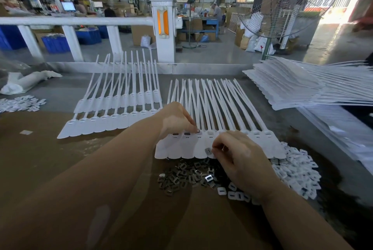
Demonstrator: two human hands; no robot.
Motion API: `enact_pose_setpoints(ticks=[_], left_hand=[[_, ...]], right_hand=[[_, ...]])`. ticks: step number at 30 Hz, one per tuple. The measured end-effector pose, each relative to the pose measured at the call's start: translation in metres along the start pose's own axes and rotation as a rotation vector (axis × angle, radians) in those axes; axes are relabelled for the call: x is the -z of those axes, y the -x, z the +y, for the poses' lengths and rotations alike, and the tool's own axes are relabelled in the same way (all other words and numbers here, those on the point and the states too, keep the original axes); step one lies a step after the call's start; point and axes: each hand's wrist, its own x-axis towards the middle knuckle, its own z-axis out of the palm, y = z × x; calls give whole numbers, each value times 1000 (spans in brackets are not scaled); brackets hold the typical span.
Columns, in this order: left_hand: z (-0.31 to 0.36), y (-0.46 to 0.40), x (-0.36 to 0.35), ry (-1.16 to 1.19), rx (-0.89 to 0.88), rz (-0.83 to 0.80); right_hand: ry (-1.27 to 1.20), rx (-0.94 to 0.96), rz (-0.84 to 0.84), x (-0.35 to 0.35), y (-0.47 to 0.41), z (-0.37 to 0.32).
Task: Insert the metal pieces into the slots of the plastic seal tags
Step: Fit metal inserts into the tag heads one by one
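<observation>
Flat white tags (201, 149), apparently ribbed metal pieces (189, 175)

At frame centre our left hand (177, 120) pinches a metal piece (198, 131) at a slot of the seal tags (201, 149); our right hand (240, 159) pinches another piece (207, 151) just below.

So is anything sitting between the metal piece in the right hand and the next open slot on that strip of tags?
Nothing visible. The right hand pinches a metal piece over the tag strip, just below the empty slots. The left hand presses a piece into the neighbouring slot to the left, beside that path, not across it.
</observation>
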Motion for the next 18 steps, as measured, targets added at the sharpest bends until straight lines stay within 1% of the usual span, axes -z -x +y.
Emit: enact_pose_setpoints(ticks=[13, 18], left_hand=[[4, -5, -1, -36, 52, -42], [4, -4, -2, -24, 43, -28]], right_hand=[[-12, 24, 24, 0, 0, 1], [-21, 20, 28, 0, 0, 1]])
